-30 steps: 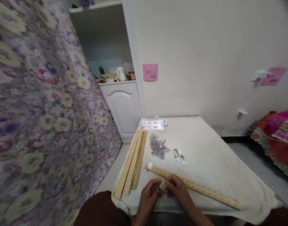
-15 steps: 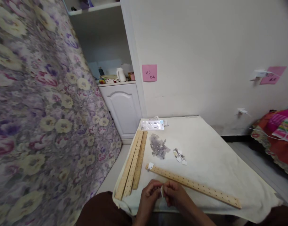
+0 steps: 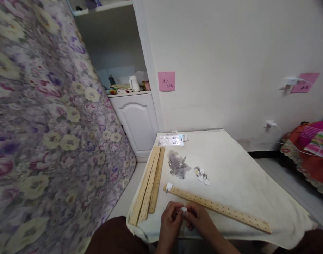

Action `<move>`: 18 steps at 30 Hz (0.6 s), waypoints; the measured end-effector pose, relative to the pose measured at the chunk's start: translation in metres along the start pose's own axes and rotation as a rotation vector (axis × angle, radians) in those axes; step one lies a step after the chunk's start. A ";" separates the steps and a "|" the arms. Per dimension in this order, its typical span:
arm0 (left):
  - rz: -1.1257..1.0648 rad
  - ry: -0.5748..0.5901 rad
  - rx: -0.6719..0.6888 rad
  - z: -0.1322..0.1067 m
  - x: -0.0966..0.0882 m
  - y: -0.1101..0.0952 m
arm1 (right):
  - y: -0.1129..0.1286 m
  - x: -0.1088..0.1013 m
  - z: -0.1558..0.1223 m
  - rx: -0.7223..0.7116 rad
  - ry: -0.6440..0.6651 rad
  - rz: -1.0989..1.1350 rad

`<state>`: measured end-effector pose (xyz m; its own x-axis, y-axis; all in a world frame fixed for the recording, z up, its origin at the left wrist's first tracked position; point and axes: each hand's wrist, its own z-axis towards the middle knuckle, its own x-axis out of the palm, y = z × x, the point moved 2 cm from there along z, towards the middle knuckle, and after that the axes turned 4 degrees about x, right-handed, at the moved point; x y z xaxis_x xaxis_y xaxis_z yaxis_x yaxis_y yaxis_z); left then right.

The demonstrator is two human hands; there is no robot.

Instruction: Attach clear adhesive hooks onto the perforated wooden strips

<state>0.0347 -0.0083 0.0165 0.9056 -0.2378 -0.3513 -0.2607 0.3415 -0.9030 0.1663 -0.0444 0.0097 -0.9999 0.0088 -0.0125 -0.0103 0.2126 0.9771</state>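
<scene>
My left hand (image 3: 170,220) and my right hand (image 3: 199,218) meet at the table's near edge, both pinched on a small white piece (image 3: 183,211) held between their fingertips. Just beyond them a long perforated wooden strip (image 3: 219,209) lies slantwise on the white cloth, with a small white tab (image 3: 168,186) at its left end. A heap of small grey plastic bags (image 3: 178,164) and a few small white and metal bits (image 3: 202,175) lie farther back on the table.
Three more wooden strips (image 3: 149,185) lie side by side along the table's (image 3: 243,176) left edge. A clear blister pack (image 3: 171,140) sits at the far corner. A flowered mattress (image 3: 45,123) stands at the left, a white cabinet (image 3: 136,120) behind, colourful bedding (image 3: 309,158) at the right.
My hands stay together on the small white piece, shifting slightly toward me and turning it between the fingertips. The view has tilted a little; the table items have not moved.
</scene>
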 end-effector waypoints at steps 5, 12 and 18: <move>0.053 0.037 0.044 -0.002 0.001 -0.007 | 0.011 -0.007 -0.001 -0.163 -0.196 -0.292; 0.027 0.016 -0.043 -0.004 0.003 -0.002 | 0.030 -0.020 0.015 -0.224 -0.194 -0.486; 0.100 -0.027 -0.008 -0.004 0.005 -0.001 | 0.038 -0.032 0.049 -0.202 -0.204 -0.605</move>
<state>0.0381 -0.0137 0.0144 0.8836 -0.1779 -0.4330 -0.3528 0.3548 -0.8658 0.1983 0.0114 0.0366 -0.7953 0.1340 -0.5912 -0.5902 0.0513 0.8056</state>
